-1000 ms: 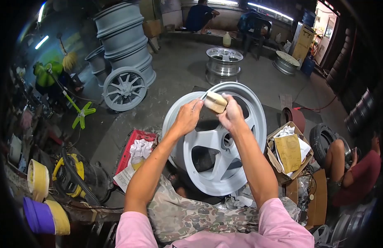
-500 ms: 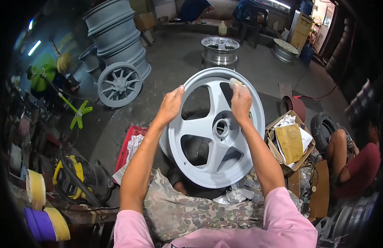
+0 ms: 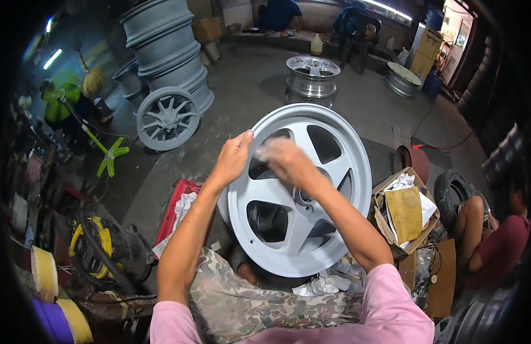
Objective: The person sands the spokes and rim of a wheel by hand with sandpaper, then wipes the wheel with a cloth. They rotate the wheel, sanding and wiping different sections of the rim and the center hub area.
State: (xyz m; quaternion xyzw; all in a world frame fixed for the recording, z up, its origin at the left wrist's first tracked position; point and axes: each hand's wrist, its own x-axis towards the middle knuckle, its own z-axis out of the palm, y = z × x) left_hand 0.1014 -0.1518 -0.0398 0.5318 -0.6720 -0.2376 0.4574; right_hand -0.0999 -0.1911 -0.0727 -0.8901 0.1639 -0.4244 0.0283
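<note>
A pale grey five-spoke car wheel (image 3: 268,190) stands tilted in front of me, above my camouflage-covered lap. My left hand (image 3: 234,159) is closed around its upper left edge, thumb on the lip. Smeared by motion, my right hand (image 3: 289,165) is over the upper left spoke opening with its fingers bent together. A small whitish pad (image 3: 264,151) shows as a blur at its fingertips, close to the inner rim. My right forearm crosses the wheel's hub and hides part of it.
A red tray (image 3: 175,213) lies to the left, a cardboard box of papers (image 3: 404,215) to the right. Ahead stand a polished wheel (image 3: 312,86) and stacked grey wheels (image 3: 169,51). A vacuum cleaner (image 3: 113,249) sits at left; a person (image 3: 500,246) sits at right.
My right hand has swept from the wheel's upper right rim to its upper left side, with the pale pad. My left hand stays on the edge. The wheel sits slightly lower in view.
</note>
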